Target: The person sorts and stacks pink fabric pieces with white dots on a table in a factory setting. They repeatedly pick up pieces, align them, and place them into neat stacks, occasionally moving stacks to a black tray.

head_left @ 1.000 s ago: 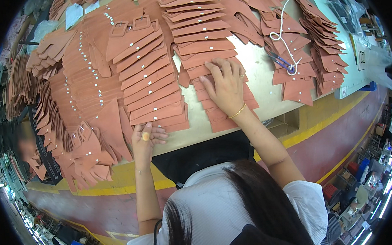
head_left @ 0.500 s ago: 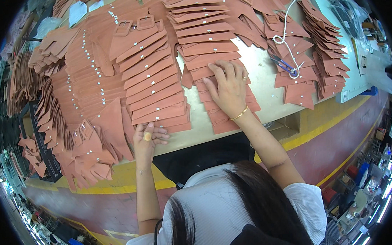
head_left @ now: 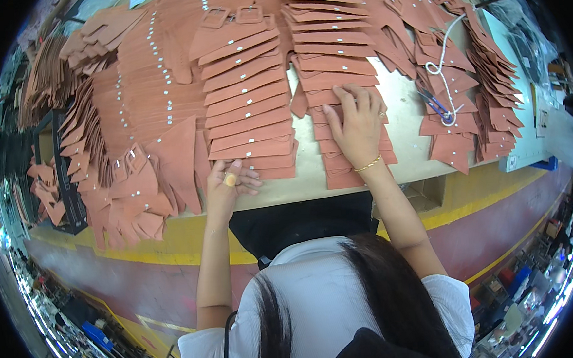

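Observation:
Overlapping reddish-brown leather-like pieces with small white labels lie in columns on the table [head_left: 397, 110]. My right hand [head_left: 357, 130], with a ring and a gold bracelet, rests palm down on the lower part of the right-middle column [head_left: 333, 61], its fingers apart. At the near left corner of the neighbouring column [head_left: 246, 106], my left hand [head_left: 229, 186] touches the lowest pieces with its fingers loosely spread. A yellow cover [head_left: 230, 179] sits on one of its digits. Nothing shows gripped in either hand. Both columns have square frame-shaped ends at the far side.
Blue-handled snippers [head_left: 441, 112] lie on pieces at the right, beside a white cord [head_left: 446, 51]. More stacked pieces [head_left: 146, 187] fill the left. A dark box [head_left: 71, 192] stands at the left edge. A pale board [head_left: 527, 138] lies far right.
The whole view has shifted, so the pieces appear farther right and slightly higher. Both hands keep nearly the same places on the pieces.

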Motion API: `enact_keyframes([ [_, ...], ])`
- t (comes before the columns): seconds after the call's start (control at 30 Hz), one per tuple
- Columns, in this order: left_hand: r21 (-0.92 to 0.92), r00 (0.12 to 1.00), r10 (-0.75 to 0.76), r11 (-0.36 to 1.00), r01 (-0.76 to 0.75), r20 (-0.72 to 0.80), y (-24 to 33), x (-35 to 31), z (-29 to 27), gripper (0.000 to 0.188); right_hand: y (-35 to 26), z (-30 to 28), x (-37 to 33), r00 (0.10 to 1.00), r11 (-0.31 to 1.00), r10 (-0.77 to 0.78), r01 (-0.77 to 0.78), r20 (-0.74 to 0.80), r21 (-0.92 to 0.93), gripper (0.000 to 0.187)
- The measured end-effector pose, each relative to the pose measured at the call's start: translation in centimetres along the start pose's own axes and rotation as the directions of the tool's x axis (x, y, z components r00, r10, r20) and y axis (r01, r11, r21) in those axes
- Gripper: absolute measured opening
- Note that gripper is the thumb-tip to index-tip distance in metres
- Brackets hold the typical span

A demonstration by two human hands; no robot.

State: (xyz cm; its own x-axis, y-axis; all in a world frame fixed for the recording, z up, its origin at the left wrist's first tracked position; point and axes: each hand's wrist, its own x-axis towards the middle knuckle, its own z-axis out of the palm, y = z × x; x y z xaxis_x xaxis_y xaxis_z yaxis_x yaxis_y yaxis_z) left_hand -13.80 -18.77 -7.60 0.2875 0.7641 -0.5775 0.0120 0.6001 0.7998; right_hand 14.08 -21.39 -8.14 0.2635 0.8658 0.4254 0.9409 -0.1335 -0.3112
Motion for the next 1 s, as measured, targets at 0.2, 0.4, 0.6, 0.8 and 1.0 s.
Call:
enact_keyframes([
  [0.2,-0.001,1.0,-0.011,1.0,0.011,0.002,-0.01,-0.01,-0.14,0.024,-0.08,0.07,0.04,1.0,1.0,-0.013,0.013,0.0,-0.023,0.036],
  [0.4,0.025,1.0,0.006,1.0,-0.006,0.026,-0.01,0.02,-0.24,0.026,-0.07,0.07,-0.04,1.0,0.999,-0.022,0.022,0.007,-0.044,0.036],
  [0.6,0.017,1.0,-0.01,1.0,0.01,0.02,-0.28,0.22,-0.5,0.027,-0.1,-0.01,-0.02,1.0,0.999,-0.027,0.028,0.008,-0.039,0.036],
  [0.8,0.012,1.0,-0.003,1.0,0.002,0.03,-0.21,0.15,-0.46,0.028,-0.07,0.09,0.01,0.999,0.999,-0.029,0.029,-0.013,-0.025,0.036],
  [1.0,-0.003,0.999,0.007,1.0,-0.007,0.035,-0.07,0.06,-0.33,0.025,-0.09,0.07,-0.1,1.0,0.999,-0.008,0.008,0.021,-0.033,0.035],
])
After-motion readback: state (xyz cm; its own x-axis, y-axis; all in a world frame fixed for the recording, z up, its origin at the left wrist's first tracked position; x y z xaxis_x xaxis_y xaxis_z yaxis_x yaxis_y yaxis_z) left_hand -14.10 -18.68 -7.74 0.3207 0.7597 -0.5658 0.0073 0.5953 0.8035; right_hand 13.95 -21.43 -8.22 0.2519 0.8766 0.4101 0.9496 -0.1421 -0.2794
